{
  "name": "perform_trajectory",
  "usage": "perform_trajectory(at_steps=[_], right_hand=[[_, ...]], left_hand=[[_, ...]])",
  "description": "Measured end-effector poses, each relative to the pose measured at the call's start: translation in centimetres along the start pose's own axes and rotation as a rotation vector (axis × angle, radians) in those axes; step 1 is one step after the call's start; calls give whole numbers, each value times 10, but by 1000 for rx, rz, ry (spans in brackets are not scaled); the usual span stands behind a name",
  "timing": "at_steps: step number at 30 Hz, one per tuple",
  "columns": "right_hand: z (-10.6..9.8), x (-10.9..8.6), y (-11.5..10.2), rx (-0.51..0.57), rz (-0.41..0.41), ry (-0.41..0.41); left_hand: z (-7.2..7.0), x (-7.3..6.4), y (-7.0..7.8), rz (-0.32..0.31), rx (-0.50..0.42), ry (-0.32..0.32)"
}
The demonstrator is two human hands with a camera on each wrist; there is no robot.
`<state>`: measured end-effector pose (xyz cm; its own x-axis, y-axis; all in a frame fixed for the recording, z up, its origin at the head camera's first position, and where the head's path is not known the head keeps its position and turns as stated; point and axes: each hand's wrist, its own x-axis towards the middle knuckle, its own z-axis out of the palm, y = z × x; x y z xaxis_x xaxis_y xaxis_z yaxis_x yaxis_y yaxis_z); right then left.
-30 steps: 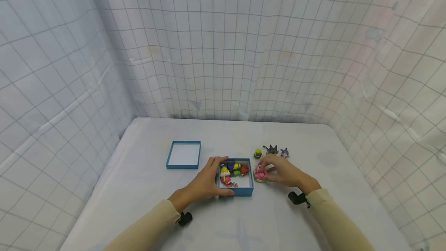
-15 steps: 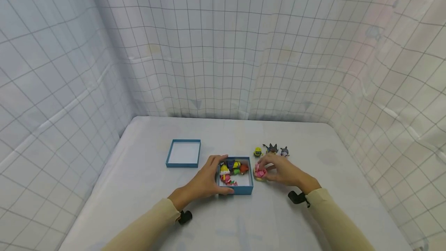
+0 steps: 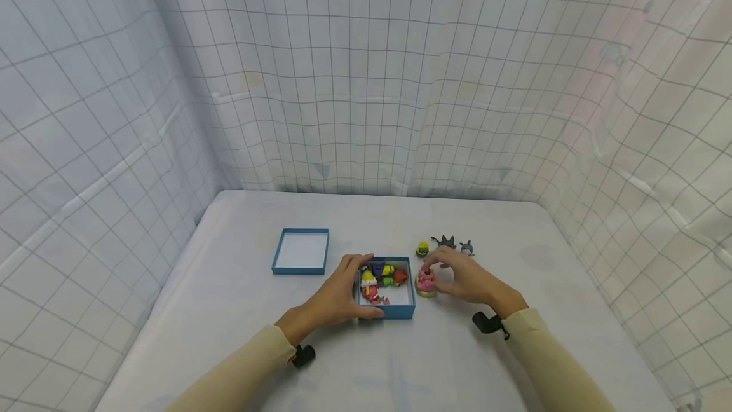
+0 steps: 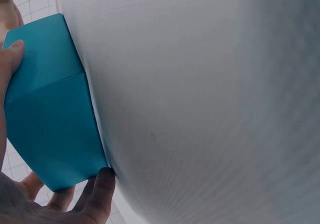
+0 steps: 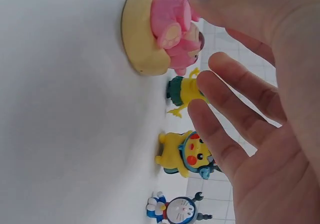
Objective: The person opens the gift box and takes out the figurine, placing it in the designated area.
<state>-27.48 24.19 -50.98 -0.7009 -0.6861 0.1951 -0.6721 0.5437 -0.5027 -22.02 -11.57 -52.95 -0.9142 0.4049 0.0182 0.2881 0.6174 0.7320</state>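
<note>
In the head view my left hand [image 3: 337,295] spans the open blue box [image 3: 401,312], thumb on the near side and fingers at the far side. The box wall [image 4: 57,134] fills the left of the left wrist view. Inside lie several small toy figures [image 3: 370,280]. Just right of the box, a pink toy figurine [image 5: 172,26] sits on a round cream base on the table. My right hand [image 3: 466,280] is around its upper part with fingers spread loosely. The thumb is at or against the figurine; contact is unclear. The index fingertip is partly hidden.
A shallow blue lid [image 3: 300,271] with a white inside lies at the left. Behind my right hand stand a yellow and green figure [image 5: 187,89], a yellow Pikachu figure [image 5: 186,154] and a blue and white Doraemon figure [image 5: 176,210]. Grid-patterned white curtains surround the table.
My right fingers have loosened and lifted slightly off the pink figurine, which shows more now. The figurine's pose has shifted a little. My left hand and the box stay in place.
</note>
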Motion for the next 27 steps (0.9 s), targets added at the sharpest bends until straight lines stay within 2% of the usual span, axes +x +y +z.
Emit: perform_trajectory(at_steps=[10,16,20,27], right_hand=[[-5,6,-15,-70,-58,63],[-11,16,-33,-125,-93,73],[-13,22,-44,-133,-93,44],[-12,35,-62,-117,-74,-64]], left_hand=[[0,1,-2,34,14,7],[-1,2,1,-7,-12,-2],[-1,2,3,-19,-9,-8],[-1,2,3,-38,-29,-6]])
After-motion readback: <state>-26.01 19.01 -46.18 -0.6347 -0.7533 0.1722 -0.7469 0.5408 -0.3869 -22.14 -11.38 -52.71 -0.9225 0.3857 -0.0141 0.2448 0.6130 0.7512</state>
